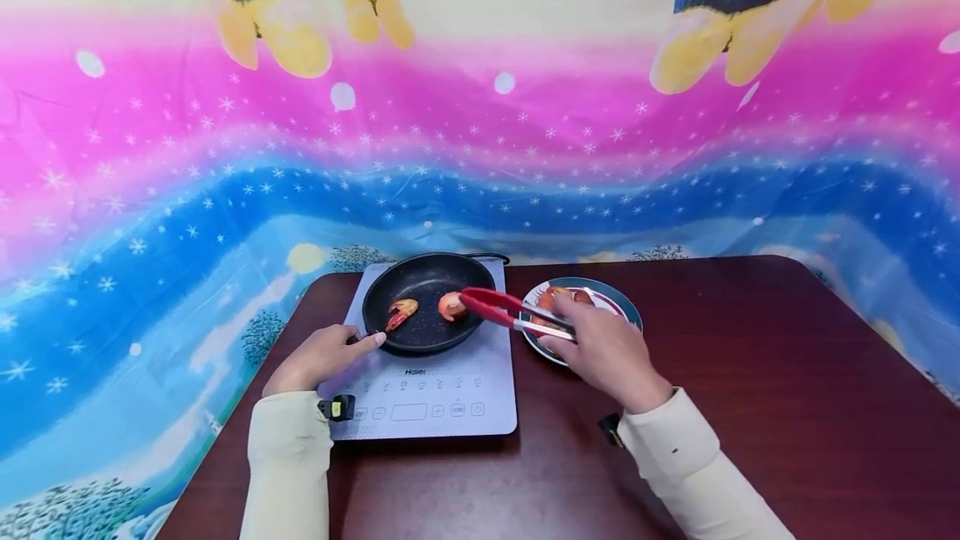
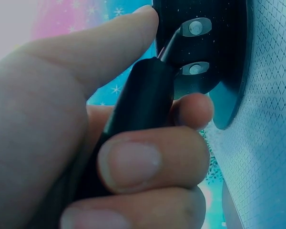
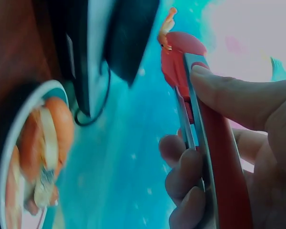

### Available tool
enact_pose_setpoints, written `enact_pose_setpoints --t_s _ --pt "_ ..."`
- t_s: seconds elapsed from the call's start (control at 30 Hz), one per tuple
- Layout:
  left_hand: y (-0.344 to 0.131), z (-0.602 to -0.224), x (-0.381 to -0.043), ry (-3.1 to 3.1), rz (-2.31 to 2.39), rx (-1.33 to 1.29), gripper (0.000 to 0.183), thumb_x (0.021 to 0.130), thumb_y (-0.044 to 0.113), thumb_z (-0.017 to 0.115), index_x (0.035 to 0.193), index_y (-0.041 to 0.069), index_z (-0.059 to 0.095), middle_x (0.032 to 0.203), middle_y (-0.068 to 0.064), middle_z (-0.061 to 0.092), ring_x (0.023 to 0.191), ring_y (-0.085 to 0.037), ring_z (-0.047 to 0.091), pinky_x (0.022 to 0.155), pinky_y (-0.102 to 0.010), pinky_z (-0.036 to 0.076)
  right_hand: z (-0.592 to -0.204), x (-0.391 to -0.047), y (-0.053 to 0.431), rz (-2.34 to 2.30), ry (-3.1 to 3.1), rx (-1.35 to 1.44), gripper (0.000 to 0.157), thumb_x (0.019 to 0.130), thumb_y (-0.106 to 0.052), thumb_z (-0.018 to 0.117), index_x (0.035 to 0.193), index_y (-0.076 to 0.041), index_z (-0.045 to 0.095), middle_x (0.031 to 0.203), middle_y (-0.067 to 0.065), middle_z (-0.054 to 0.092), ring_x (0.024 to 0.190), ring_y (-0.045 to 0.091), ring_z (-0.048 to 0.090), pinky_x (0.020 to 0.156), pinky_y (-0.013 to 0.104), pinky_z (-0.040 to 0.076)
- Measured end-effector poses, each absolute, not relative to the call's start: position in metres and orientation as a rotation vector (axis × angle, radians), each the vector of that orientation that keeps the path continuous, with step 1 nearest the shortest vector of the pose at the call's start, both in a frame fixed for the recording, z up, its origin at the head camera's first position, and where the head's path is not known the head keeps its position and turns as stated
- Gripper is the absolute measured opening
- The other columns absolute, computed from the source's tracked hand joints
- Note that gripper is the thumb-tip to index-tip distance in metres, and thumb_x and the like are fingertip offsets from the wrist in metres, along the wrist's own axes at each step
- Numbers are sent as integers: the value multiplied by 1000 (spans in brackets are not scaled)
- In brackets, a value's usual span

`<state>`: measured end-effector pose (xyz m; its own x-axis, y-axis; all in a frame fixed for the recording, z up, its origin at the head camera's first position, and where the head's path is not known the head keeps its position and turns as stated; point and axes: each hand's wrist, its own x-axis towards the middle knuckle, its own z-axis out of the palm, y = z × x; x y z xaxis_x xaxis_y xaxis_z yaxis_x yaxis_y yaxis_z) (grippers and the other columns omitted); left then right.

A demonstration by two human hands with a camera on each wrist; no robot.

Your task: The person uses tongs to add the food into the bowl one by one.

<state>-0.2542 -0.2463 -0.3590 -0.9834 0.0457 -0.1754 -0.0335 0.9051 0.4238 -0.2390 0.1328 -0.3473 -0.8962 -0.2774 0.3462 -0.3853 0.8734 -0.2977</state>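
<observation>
My left hand grips the black handle of a frying pan, its thumb stretched toward the rim. A reddish-orange shrimp lies on the left of the pan floor. In my right hand is a pair of tongs with red tips and metal arms, reaching over the pan's right side. A second shrimp is at the tongs' tips, and the right wrist view shows its tail end sticking out between them.
Under the pan stands a white induction cooker on a dark brown table. Right of it, a green-rimmed plate holds several orange-red food pieces, partly hidden by my right hand. A patterned cloth hangs behind.
</observation>
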Motion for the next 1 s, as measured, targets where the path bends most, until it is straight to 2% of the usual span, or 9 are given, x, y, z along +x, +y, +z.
enact_pose_setpoints --t_s 0.2,0.37,0.6,0.73,0.87,1.0 --pt "-244 -359 -255 2883 642 11 54 93 56 53 104 4 65 83 -8 61 76 -22 54 67 -37 44 -357 -236 123 528 -2758 524 36 79 -40 79 102 -20 59 83 -2 64 69 15 53 58 35 41" --pt "-244 -359 -256 2887 647 11 54 93 56 53 103 4 65 81 -9 61 75 -22 54 67 -37 43 -358 -236 124 583 -2778 539 38 79 -38 79 103 -18 58 82 -2 62 69 16 53 59 35 41" --pt "-245 -358 -256 2884 639 13 54 93 56 53 102 4 65 83 -9 61 76 -22 54 67 -37 44 -357 -238 126 675 -2879 538 53 78 -43 79 115 -14 56 85 1 61 75 17 56 63 37 44" --pt "-245 -358 -256 2883 638 8 54 93 55 53 103 4 65 84 -9 61 77 -23 54 67 -37 44 -354 -238 127 825 -2975 509 67 71 -53 81 118 -14 52 87 0 58 79 17 54 63 35 45" --pt "-246 -358 -255 2885 642 -4 52 93 55 53 102 5 65 82 -9 61 76 -22 54 67 -37 44 -351 -237 127 972 -3009 479 76 63 -59 83 115 -14 51 88 2 56 80 18 53 60 32 46" --pt "-247 -359 -254 2885 664 -9 51 93 55 54 95 5 64 75 -8 55 72 -21 52 64 -35 41 -344 -237 133 984 -2997 475 76 61 -61 82 113 -13 54 88 1 58 81 18 54 61 33 47"
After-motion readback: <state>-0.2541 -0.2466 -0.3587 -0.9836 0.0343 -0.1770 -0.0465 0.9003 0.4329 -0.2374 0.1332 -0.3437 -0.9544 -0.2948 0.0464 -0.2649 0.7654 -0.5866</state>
